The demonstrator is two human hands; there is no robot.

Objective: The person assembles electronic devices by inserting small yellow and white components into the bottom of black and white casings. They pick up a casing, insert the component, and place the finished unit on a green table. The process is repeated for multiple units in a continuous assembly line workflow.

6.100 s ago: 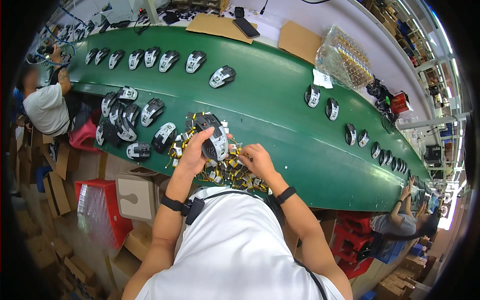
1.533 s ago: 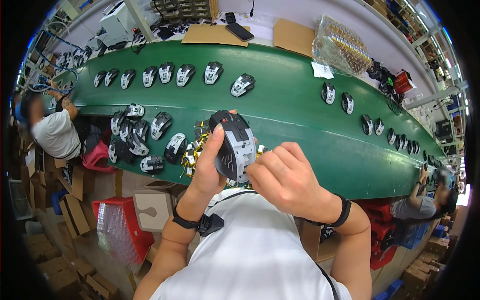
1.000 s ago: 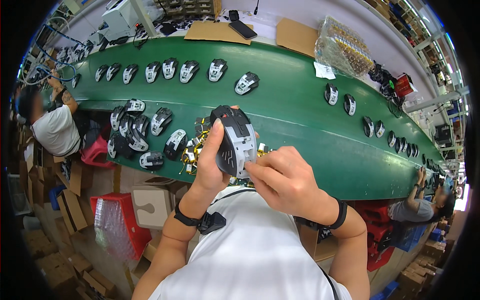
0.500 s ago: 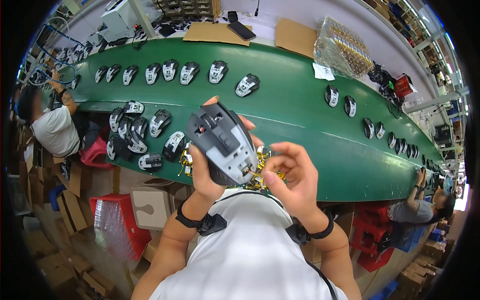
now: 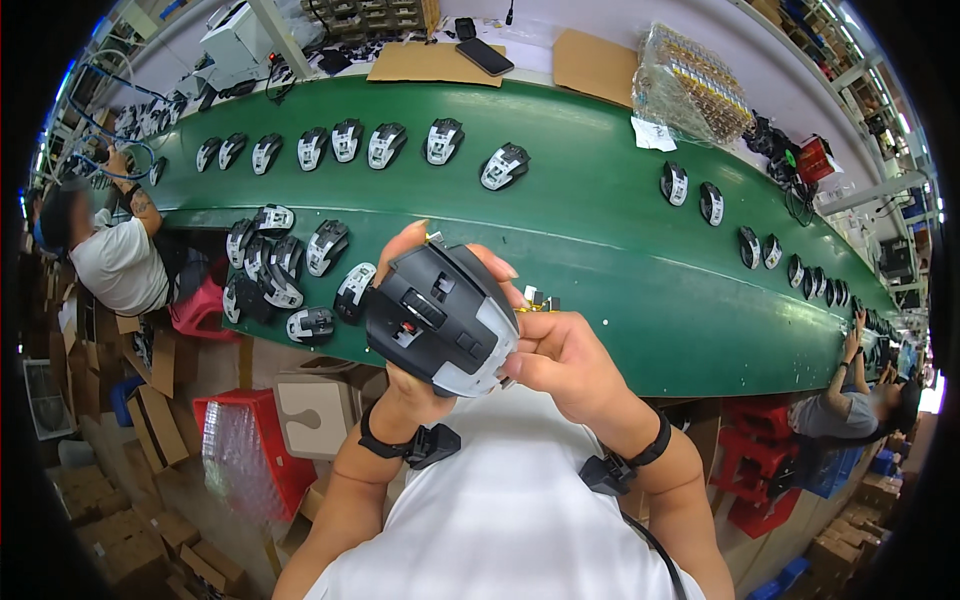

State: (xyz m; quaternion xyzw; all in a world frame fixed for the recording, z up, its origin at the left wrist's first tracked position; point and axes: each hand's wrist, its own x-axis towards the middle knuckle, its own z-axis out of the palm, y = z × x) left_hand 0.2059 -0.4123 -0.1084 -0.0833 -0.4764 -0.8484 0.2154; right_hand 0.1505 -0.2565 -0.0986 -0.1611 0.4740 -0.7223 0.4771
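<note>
A half-built computer mouse [image 5: 452, 335], black with a pale grey rear panel, is held up over the bench edge in front of me. My left hand [image 5: 414, 388] is wrapped round it from below and behind, fingertips showing along its far side. At the mouse's near right end, my right hand [image 5: 578, 366] is closed in a pinch, with the thumb against the grey panel. Whatever lies between those fingertips is hidden. Behind the mouse, a few small parts with yellow wires [image 5: 538, 300] lie on the green bench, mostly covered by my hands.
Similar mice lie in a loose pile [image 5: 262, 262] at left, and more stand in a row along the green bench [image 5: 620, 190]. Cardboard sheets [image 5: 592, 66], a phone [image 5: 486, 57] and a bagged stack of parts [image 5: 692, 85] line the back. Other people sit at both ends.
The mouse has tilted, its rear end turning down and away from view. My right hand has closed in against that end, where thin wires showed before.
</note>
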